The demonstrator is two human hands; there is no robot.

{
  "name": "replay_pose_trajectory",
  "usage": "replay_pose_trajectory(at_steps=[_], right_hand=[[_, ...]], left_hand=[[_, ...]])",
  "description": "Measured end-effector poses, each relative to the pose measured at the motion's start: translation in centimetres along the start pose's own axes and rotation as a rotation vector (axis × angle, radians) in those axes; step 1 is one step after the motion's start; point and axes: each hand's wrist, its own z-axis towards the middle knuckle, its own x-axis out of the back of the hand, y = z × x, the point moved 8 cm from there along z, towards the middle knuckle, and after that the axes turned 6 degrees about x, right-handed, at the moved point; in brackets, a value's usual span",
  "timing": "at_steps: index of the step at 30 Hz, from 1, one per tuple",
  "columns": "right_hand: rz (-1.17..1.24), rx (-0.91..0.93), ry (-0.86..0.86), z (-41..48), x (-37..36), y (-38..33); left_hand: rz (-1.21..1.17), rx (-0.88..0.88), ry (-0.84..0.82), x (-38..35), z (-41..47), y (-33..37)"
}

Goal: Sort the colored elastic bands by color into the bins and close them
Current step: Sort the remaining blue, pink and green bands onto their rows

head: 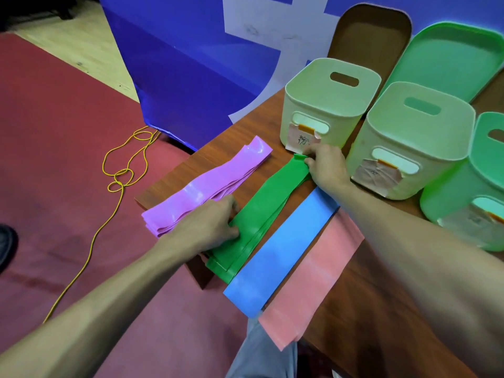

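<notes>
Four flat piles of elastic bands lie side by side on the wooden table (381, 309): purple bands (207, 186), green bands (261, 208), a blue band (283, 249) and a pink band (313, 279). My left hand (210, 227) grips the near part of the green bands. My right hand (327, 165) pinches their far end, just in front of the bins. Three open bins stand at the right: a cream bin (324, 105), a second cream bin (409, 140) and a green bin (469, 192), each with a paper label.
A brown lid (371, 42) and a green lid (450, 58) lean behind the bins. A blue and white banner (191, 64) stands behind the table. A yellow cord (122, 170) lies on the red floor at the left. The table's left corner is beside the purple bands.
</notes>
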Motion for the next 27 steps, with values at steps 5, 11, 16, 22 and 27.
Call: replay_pose_trajectory(at_steps=[5,11,16,22,27], right_hand=[[-0.247,0.078,0.010,-0.6,-0.2,-1.0],[-0.236,0.075,0.039,-1.8,1.2,-1.8],[-0.141,0.083,-0.019,-4.5,4.2,-1.5],[-0.100,0.072,-0.167,-8.6,6.5,-1.8],[-0.101,0.113,-0.224,-9.5,7.1,-3.1]], left_hand=[[0.064,-0.102,0.074,0.6,-0.2,0.9],[0.203,-0.166,0.110,0.9,-0.6,1.9],[0.364,-0.209,0.083,0.8,-0.5,3.3],[0.493,-0.174,-0.073,0.6,-0.3,3.7],[0.085,-0.174,0.067,3.7,-1.3,3.8]])
